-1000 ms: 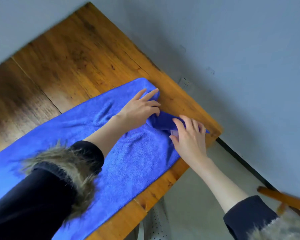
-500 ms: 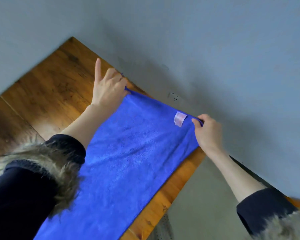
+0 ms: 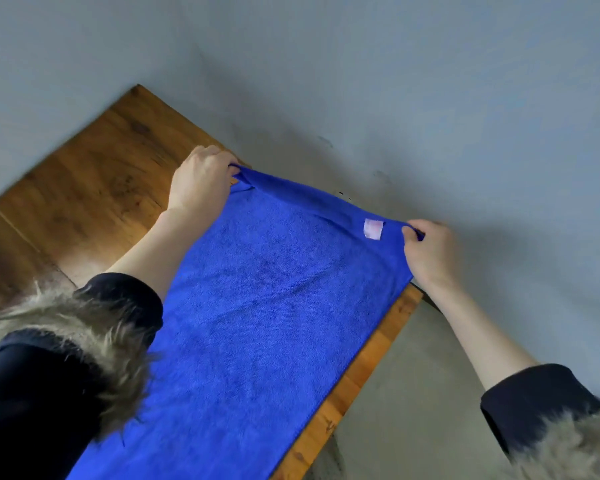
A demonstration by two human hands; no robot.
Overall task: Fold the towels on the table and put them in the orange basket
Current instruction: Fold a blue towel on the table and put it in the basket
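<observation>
A long blue towel lies lengthwise on the wooden table, running from the bottom left toward the far end. Its far edge is lifted and stretched taut between my hands. My left hand pinches the far left corner. My right hand pinches the far right corner, just past the table's end. A small pale label sits on the towel near my right hand. The orange basket is out of view.
A grey wall runs close behind the table's far edge. Grey floor shows to the right of the table's long edge. Bare wood lies left of the towel. My fur-trimmed dark sleeves cover the lower corners.
My hands went from smoothing a crumpled corner on the table to pinching both far corners and lifting the edge taut. My left forefinger, straight half a second ago, is now curled.
</observation>
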